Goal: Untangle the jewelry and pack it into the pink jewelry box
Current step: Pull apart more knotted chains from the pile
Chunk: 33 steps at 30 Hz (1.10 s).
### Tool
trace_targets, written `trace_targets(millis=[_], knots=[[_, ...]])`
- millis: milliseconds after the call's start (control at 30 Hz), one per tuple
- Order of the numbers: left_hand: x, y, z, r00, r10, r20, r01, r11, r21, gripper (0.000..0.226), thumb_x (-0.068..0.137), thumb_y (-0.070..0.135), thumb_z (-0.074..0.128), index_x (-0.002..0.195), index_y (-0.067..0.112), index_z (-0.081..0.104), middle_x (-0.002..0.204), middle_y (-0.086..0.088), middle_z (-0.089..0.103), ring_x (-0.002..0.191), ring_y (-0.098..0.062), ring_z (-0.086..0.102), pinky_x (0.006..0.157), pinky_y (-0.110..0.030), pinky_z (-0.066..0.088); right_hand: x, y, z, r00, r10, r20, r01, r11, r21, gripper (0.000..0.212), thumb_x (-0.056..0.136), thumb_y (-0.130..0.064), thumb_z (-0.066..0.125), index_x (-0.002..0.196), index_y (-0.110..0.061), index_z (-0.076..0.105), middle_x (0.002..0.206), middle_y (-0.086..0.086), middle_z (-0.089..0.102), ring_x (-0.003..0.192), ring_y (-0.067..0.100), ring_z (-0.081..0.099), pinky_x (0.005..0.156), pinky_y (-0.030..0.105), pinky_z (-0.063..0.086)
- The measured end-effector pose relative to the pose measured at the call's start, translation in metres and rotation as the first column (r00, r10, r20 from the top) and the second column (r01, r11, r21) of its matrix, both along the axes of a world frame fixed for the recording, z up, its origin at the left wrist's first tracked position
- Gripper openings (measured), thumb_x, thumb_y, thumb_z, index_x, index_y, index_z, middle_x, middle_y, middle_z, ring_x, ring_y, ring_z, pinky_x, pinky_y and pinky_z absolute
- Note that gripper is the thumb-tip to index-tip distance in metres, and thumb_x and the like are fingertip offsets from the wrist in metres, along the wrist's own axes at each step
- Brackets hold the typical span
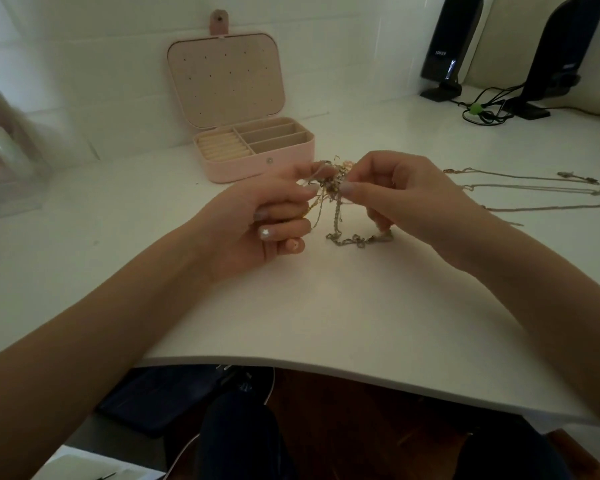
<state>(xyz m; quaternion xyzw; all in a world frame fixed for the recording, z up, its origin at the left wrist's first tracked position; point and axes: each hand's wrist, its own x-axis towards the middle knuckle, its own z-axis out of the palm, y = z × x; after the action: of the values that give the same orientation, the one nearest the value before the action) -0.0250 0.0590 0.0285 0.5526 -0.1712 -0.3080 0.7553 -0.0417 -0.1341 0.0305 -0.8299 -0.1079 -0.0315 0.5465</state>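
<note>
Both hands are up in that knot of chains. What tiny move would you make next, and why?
Probably ease one strand out of the tangled chains. The left hand and right hand pinch the knot from either side, its tail trailing on the table. Freed chains lie to the right; the pink jewelry box stands open, apparently empty.

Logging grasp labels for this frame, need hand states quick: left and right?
Left hand: fingers curled, pinching the tangled chains.
Right hand: thumb and fingers pinching the same tangle from the other side.
</note>
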Motion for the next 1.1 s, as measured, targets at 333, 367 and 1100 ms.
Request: trace_targets(millis=[333, 367, 1100], knots=[[0.000, -0.001, 0.003, 0.977, 0.143, 0.158, -0.155, 0.985, 0.069, 0.030, 0.080, 0.022, 0.056, 0.109, 0.021, 0.063, 0.039, 0.012, 0.023, 0.033, -0.004, 0.026, 0.044, -0.019, 0.041, 0.000, 0.002, -0.003, 0.997, 0.021, -0.079, -0.006, 0.982, 0.186, 0.005, 0.082, -0.022, 0.073, 0.080, -0.021, 0.069, 0.045, -0.007, 0.039, 0.051, 0.015, 0.022, 0.060, 0.039, 0.014], [0.000, -0.003, 0.002, 0.960, 0.191, 0.203, -0.212, 0.973, 0.087, 0.028, 0.078, 0.025, 0.057, 0.105, 0.021, 0.065, 0.040, 0.011, 0.025, 0.034, -0.005, 0.027, 0.044, -0.020, 0.041, 0.000, 0.001, -0.003, 0.997, 0.014, -0.071, 0.000, 0.982, 0.188, 0.005, 0.081, -0.021, 0.074, 0.082, -0.020, 0.070, 0.045, -0.006, 0.037, 0.051, 0.015, 0.021, 0.061, 0.039, 0.014], [0.015, -0.022, -0.003, 0.253, 0.161, 0.954, -0.690, 0.721, 0.061, 0.004, 0.084, 0.020, 0.070, 0.081, 0.022, 0.068, 0.084, 0.002, 0.065, 0.084, -0.008, 0.060, 0.078, -0.030, 0.050, 0.010, -0.007, 0.006, 0.998, 0.025, -0.061, -0.021, 0.998, 0.058, 0.025, 0.084, -0.039, 0.068, 0.086, -0.015, 0.074, 0.048, -0.013, 0.044, 0.053, 0.009, 0.034, 0.053, 0.024, 0.029]])
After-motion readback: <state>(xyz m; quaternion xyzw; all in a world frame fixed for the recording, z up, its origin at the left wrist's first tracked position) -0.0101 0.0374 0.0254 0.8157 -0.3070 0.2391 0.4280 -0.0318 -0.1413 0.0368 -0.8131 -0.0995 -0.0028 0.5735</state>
